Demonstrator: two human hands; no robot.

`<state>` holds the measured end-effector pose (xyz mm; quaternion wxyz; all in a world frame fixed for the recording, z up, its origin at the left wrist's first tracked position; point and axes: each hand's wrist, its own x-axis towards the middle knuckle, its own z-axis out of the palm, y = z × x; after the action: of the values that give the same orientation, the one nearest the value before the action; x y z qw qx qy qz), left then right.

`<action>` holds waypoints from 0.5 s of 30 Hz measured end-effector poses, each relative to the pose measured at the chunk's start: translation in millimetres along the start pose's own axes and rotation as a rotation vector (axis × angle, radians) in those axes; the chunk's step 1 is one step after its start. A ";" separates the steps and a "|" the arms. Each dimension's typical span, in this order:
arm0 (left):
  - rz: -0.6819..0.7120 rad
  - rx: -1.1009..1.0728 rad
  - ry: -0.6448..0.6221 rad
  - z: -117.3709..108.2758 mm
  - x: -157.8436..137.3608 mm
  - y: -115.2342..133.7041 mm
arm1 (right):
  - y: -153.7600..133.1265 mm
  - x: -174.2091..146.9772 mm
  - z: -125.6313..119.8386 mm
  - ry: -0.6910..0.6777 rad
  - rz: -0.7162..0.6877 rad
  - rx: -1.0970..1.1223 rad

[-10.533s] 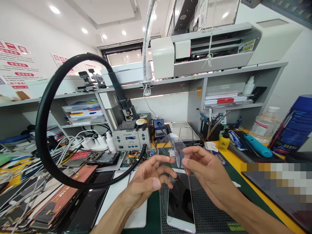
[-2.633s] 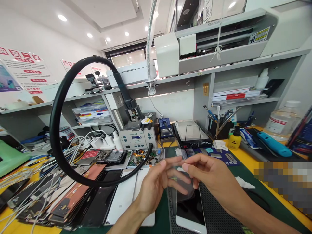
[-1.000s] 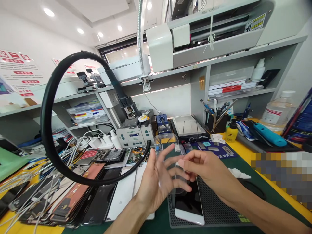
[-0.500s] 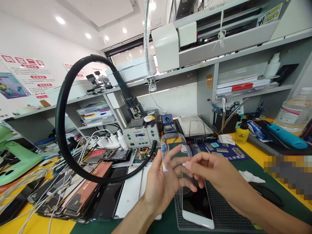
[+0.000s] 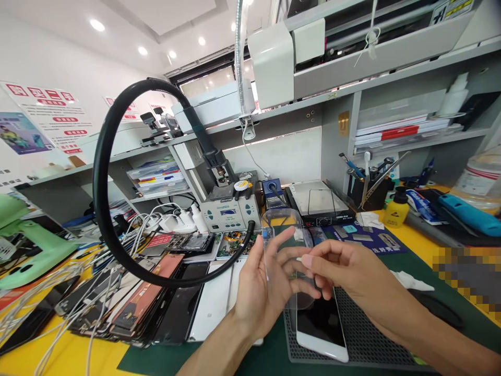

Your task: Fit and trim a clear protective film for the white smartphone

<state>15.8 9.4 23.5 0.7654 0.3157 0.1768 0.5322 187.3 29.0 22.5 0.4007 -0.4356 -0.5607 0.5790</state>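
"Looking at the centre of the frame, why is the clear case [image 5: 282,223] tipped up like that?"

"Probably because the left hand [image 5: 256,292] backs it: thumb by its left edge, fingers spread wide and visible through it. That hand is loosely open, not clenched, perhaps to spare the flat face any pressure."

"And the right hand [image 5: 346,266]?"

"Thumb and forefinger are pinched together, seemingly on the case's right edge, maybe to steady it. A pale speck shows at the tips, too small to identify."

"Why does the white phone [image 5: 321,325] lie there?"

"It's flat at lower centre, on the grey mat [image 5: 362,337], whose texture likely stops it sliding."

"Materials?"

"The case looks like thin, glassy plastic with rounded corners. The phone is a slim slab, its glossy black screen bordered in white. The mat is dull and honeycombed, over a smooth green sheet [image 5: 274,357]. Left of centre, a black hose [image 5: 100,203] bends into a fat, rubbery loop"
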 end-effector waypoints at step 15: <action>-0.031 -0.026 -0.045 0.4 -1.8 2.8 | -2.1 -4.1 -1.3 0.001 0.012 0.022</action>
<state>13.4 8.3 25.7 0.7814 0.3151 0.1575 0.5151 189.8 25.6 24.8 0.4024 -0.4349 -0.5513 0.5874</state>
